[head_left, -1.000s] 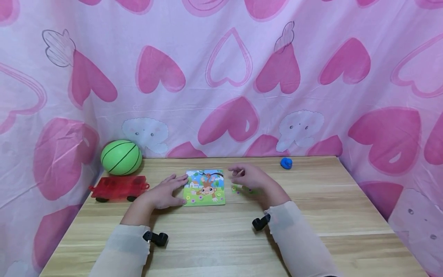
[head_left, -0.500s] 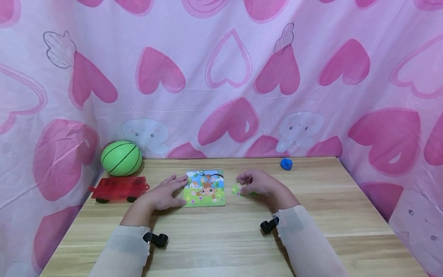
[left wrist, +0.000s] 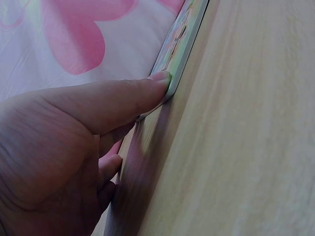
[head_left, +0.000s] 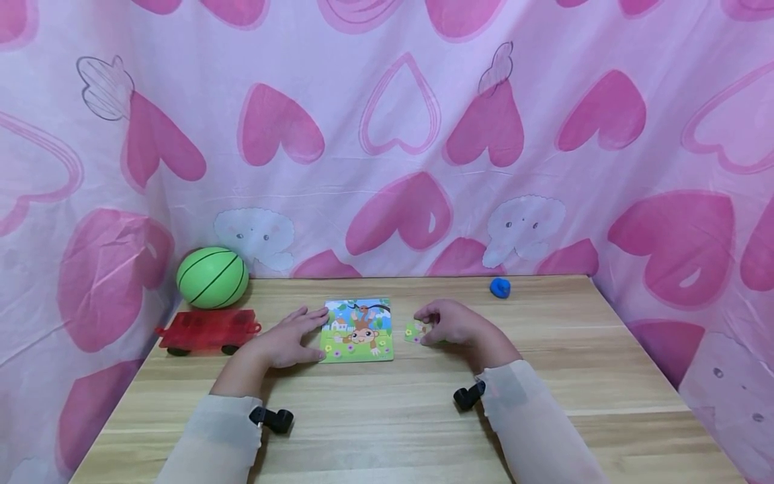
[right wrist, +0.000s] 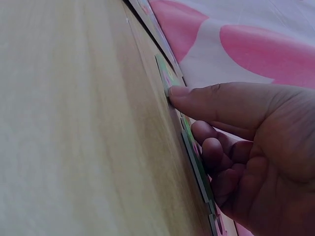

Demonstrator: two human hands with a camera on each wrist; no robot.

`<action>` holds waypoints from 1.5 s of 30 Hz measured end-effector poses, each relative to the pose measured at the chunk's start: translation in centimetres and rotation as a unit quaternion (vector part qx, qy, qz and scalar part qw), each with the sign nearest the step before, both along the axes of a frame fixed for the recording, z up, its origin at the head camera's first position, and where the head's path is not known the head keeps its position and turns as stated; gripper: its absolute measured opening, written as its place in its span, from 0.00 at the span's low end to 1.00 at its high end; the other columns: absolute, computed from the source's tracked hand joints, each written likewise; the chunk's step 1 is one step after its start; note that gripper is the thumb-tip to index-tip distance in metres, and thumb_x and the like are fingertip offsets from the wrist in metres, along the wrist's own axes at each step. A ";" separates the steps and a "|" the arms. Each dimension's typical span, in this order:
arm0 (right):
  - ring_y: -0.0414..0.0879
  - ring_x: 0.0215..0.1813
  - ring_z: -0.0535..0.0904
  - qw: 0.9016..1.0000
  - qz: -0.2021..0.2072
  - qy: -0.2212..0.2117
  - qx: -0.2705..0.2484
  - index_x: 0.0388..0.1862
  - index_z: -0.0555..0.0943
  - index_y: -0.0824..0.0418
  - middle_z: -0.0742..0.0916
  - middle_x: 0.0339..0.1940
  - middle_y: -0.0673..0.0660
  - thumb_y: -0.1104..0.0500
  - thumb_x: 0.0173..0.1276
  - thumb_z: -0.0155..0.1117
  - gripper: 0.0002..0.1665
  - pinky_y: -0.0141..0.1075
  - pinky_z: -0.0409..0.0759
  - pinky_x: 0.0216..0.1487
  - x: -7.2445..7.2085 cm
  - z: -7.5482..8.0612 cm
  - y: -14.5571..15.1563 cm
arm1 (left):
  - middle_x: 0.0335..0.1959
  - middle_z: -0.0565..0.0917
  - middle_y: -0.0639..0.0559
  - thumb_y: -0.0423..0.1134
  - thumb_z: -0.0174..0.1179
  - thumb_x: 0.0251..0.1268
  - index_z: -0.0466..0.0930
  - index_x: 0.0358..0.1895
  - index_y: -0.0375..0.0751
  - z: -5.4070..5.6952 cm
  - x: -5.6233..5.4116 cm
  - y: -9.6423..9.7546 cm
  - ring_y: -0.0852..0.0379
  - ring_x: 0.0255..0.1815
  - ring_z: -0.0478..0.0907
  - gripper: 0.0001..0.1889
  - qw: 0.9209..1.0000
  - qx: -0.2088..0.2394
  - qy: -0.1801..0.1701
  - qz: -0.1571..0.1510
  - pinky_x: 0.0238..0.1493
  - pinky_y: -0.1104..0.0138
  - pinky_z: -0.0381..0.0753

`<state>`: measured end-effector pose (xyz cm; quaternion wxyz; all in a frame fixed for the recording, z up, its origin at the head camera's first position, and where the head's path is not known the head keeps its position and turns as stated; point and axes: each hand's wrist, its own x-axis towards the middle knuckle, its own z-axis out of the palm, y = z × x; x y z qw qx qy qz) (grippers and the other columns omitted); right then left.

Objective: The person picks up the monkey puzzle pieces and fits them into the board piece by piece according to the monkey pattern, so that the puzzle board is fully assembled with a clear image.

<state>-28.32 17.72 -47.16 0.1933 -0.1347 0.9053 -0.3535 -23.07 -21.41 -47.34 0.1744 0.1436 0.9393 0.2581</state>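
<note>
A square picture puzzle (head_left: 358, 336) with a cartoon monkey lies flat on the wooden table. My left hand (head_left: 289, 341) rests along its left side, fingers fairly straight; in the left wrist view the thumb (left wrist: 155, 84) presses on the puzzle's edge. To the right of the puzzle, my right hand (head_left: 453, 323) pinches a small green flowered puzzle piece (head_left: 413, 331) at the table surface. In the right wrist view its thumb (right wrist: 184, 96) is against that piece, the other fingers curled. More flat pieces (right wrist: 196, 164) lie under those fingers, partly hidden.
A green ball (head_left: 211, 277) sits at the back left, behind a red toy wagon (head_left: 208, 331) with black wheels. Toward the back right is a small blue toy (head_left: 500, 287). A pink heart-patterned curtain (head_left: 399, 148) hangs along the table's back edge.
My right hand has moved right and slightly down from near the puzzle, lowering to the green piece and closing thumb and finger on it. The left hand stays in place.
</note>
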 end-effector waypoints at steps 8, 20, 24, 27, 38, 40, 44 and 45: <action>0.49 0.51 0.78 1.000 -0.007 -0.003 -0.016 0.54 0.87 0.50 0.86 0.48 0.51 0.63 0.61 0.83 0.23 0.40 0.83 0.56 0.0 0.0 0.0 | 0.90 0.57 0.58 0.57 0.73 0.67 0.61 0.86 0.60 0.0 0.2 0.0 0.36 0.92 0.38 0.46 1.000 0.000 -0.007 0.006 0.84 0.27 0.49; 0.49 0.45 0.82 0.996 -0.039 -0.014 -0.085 0.52 0.88 0.53 0.88 0.44 0.55 0.63 0.69 0.76 0.14 0.37 0.86 0.43 0.2 0.4 -0.3 | 0.90 0.58 0.57 0.57 0.73 0.67 0.62 0.85 0.58 -0.1 -0.1 0.0 0.36 0.92 0.39 0.46 1.000 -0.001 0.005 -0.002 0.84 0.28 0.49; 0.49 0.45 0.82 0.997 -0.003 0.006 -0.075 0.52 0.88 0.52 0.88 0.42 0.53 0.62 0.72 0.74 0.12 0.38 0.85 0.44 0.5 0.9 -0.9 | 0.90 0.57 0.58 0.58 0.73 0.66 0.62 0.85 0.59 -0.1 0.0 0.0 0.36 0.92 0.39 0.47 1.000 -0.001 0.001 0.003 0.84 0.28 0.50; 0.49 0.46 0.81 0.997 0.027 0.021 -0.065 0.53 0.88 0.50 0.88 0.42 0.51 0.60 0.74 0.72 0.11 0.39 0.84 0.46 0.8 1.3 -1.6 | 0.90 0.57 0.58 0.59 0.73 0.65 0.62 0.85 0.60 -0.1 0.1 0.1 0.36 0.92 0.39 0.47 1.000 -0.002 -0.001 0.006 0.84 0.27 0.50; 0.47 0.50 0.83 0.992 0.058 0.034 -0.103 0.54 0.89 0.50 0.89 0.45 0.48 0.57 0.75 0.71 0.11 0.40 0.84 0.53 1.2 1.3 -4.9 | 0.90 0.58 0.55 0.56 0.73 0.66 0.62 0.86 0.57 0.3 0.2 0.2 0.36 0.92 0.40 0.47 1.000 -0.006 -0.002 0.004 0.85 0.29 0.50; 0.46 0.51 0.83 0.992 0.051 0.031 -0.111 0.55 0.89 0.50 0.90 0.45 0.47 0.57 0.74 0.72 0.12 0.39 0.85 0.54 1.4 1.2 -5.6 | 0.90 0.58 0.55 0.56 0.73 0.66 0.62 0.86 0.57 0.3 0.2 0.2 0.36 0.92 0.39 0.47 1.000 -0.006 -0.004 0.003 0.85 0.29 0.50; 0.45 0.51 0.84 0.991 0.046 0.031 -0.124 0.57 0.89 0.51 0.90 0.46 0.47 0.58 0.75 0.72 0.13 0.38 0.85 0.55 1.6 1.0 -7.3 | 0.90 0.57 0.55 0.56 0.73 0.66 0.62 0.86 0.56 0.5 0.1 0.2 0.35 0.92 0.39 0.46 1.000 -0.006 -0.007 0.003 0.84 0.28 0.50; 0.44 0.51 0.84 0.990 0.048 0.034 -0.125 0.57 0.89 0.52 0.90 0.46 0.48 0.58 0.75 0.71 0.14 0.38 0.85 0.55 1.7 1.0 -7.8 | 0.90 0.57 0.54 0.55 0.73 0.67 0.62 0.86 0.56 0.5 0.1 0.2 0.35 0.92 0.39 0.46 1.000 -0.005 -0.006 0.002 0.85 0.29 0.50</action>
